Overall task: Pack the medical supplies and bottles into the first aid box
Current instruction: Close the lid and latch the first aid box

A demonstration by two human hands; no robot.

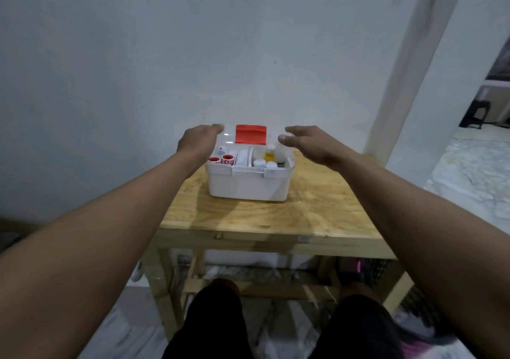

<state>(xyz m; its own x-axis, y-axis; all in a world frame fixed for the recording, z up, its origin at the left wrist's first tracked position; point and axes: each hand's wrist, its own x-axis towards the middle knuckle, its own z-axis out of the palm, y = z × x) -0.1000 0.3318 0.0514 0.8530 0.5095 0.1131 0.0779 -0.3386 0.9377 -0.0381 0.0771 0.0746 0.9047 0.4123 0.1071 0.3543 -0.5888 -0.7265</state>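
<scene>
First aid box (248, 185), white plastic, sat at the centre of the frame on the far half of a pale wooden counter (265, 218) that stood against a white wall (138, 55). At the left edge of the picture the left forearm ran up and inward, ending in the left hand (197, 140) at the box's upper left corner. Its fingers (218, 127) curled over the top edge of the clear lid (227, 138), which stood raised behind the open box; how firmly they held it could not be told. Below that hand, in the box's left compartment, two red and white tape rolls (220, 160) lay side by side, with a small white item just behind them. Next to them, nearer the middle, white packets (243, 157) stood on edge. Above these, a red latch (250, 134) showed on the lid. In the right compartment stood a yellow bottle (269, 156) and a bottle with a green label (281, 162), with round white caps (259, 162) in front. Further right, the right hand (309, 143) hovered at the lid's upper right corner, fingers apart and extended, the thumb near the lid edge; contact was unclear. At the lower centre, dark-clad knees (218, 303) showed beneath the counter.
</scene>
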